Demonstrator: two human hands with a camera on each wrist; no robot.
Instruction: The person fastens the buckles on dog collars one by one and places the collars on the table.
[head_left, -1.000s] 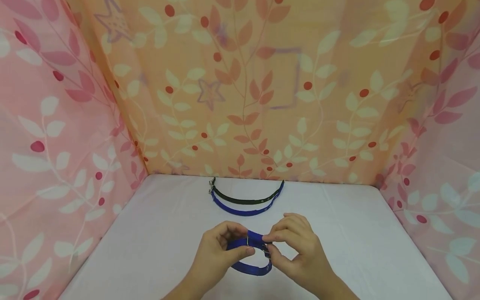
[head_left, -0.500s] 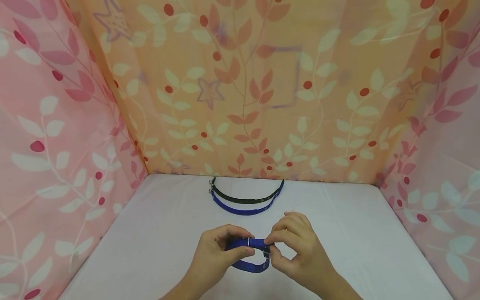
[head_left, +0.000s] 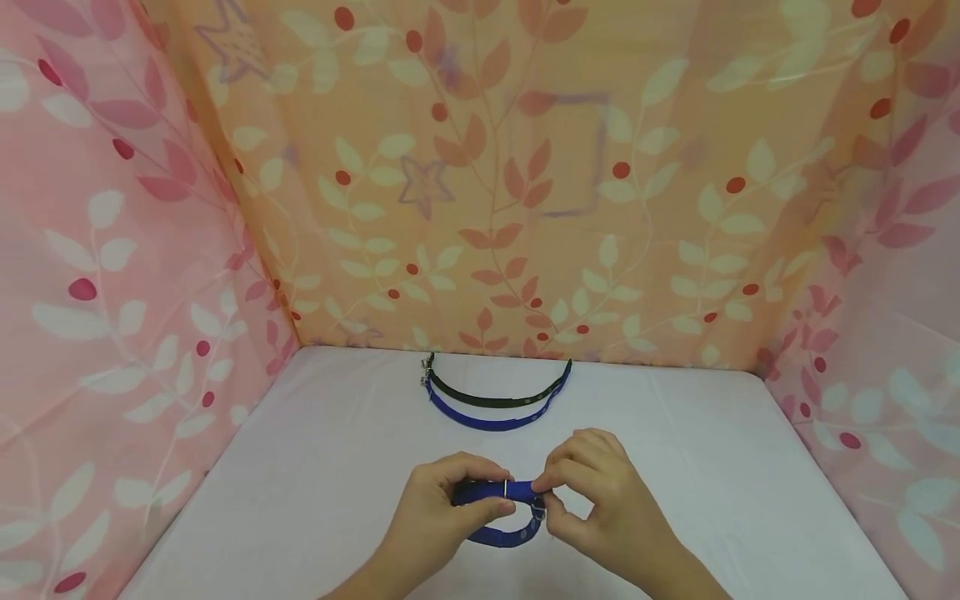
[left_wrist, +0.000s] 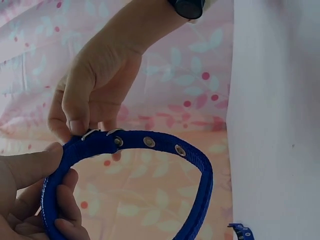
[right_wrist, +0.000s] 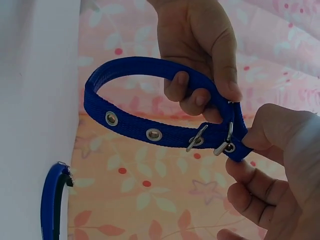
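A blue collar (head_left: 501, 536) with metal eyelets (right_wrist: 154, 134) is bent into a closed loop, held above the table between both hands. My left hand (head_left: 442, 510) pinches the band between thumb and fingers, close to a thin metal loop (head_left: 506, 488) that crosses the strap. With thumb and index finger, my right hand (head_left: 607, 496) pinches the strap at the buckle end. The right wrist view shows the metal buckle (right_wrist: 225, 145) on the strap just beside the right fingertips, its frame around the band. The strap's tip is partly hidden by the right fingers.
Two more collars lie curved at the back of the white table (head_left: 337, 450): a dark green one (head_left: 487, 402) and a blue one (head_left: 491, 424) in front of it, their buckles at the left end. Patterned fabric walls (head_left: 480, 208) enclose the table's back and sides.
The upper strap has tilted, so its face looks narrower and lies a little lower. Both hands keep their pinch on the collar and have barely moved.
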